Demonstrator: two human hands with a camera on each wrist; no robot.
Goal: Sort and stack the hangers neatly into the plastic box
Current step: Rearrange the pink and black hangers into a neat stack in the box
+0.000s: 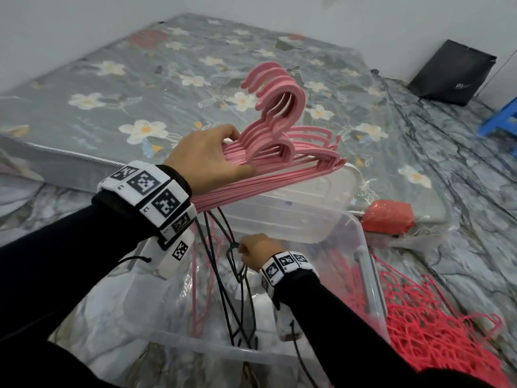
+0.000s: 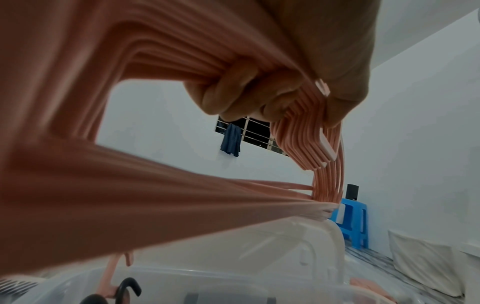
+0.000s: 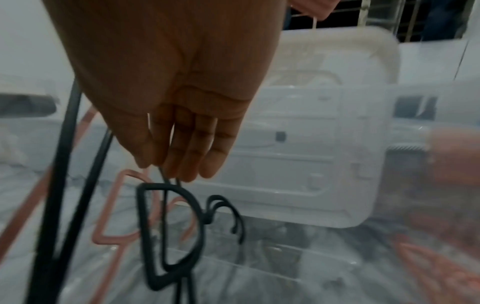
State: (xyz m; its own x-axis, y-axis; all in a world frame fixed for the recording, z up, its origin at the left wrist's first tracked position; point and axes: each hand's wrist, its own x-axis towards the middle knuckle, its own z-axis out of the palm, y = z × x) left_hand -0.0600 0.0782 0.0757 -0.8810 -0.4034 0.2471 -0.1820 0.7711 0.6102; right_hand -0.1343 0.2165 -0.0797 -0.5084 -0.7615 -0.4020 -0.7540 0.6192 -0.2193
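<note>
Left hand: your left hand (image 1: 208,156) is gripping a bundle of pink hangers (image 1: 279,152), fingers (image 2: 233,92) curled through the frames just below the hooks, and holding it above the box.
Right hand: your right hand (image 1: 256,254) is reaching down into the box, fingertips (image 3: 179,164) pinching the thin black hangers (image 1: 237,292) near their necks.
Pink bundle: the hooks are lining up roughly one behind another, the far ends fanning a little.
Black hangers: they are standing steeply inside the box, and a few thin pink hangers (image 1: 201,275) are lying beside them.
Plastic box: the clear plastic box (image 1: 212,351) is sitting on the floor in front of you, a clear lid (image 1: 293,208) leaning at its far end.
Handling: the pink ones are looking stiff and light but likely to slide apart, so keep gripping all frames together at the neck. The black ones are looking thin and springy, likely to snag by their hooks; take them where the necks are meeting.
Around: a red net (image 1: 425,323) is lying right of the box, a flowered mattress (image 1: 126,88) beyond.
</note>
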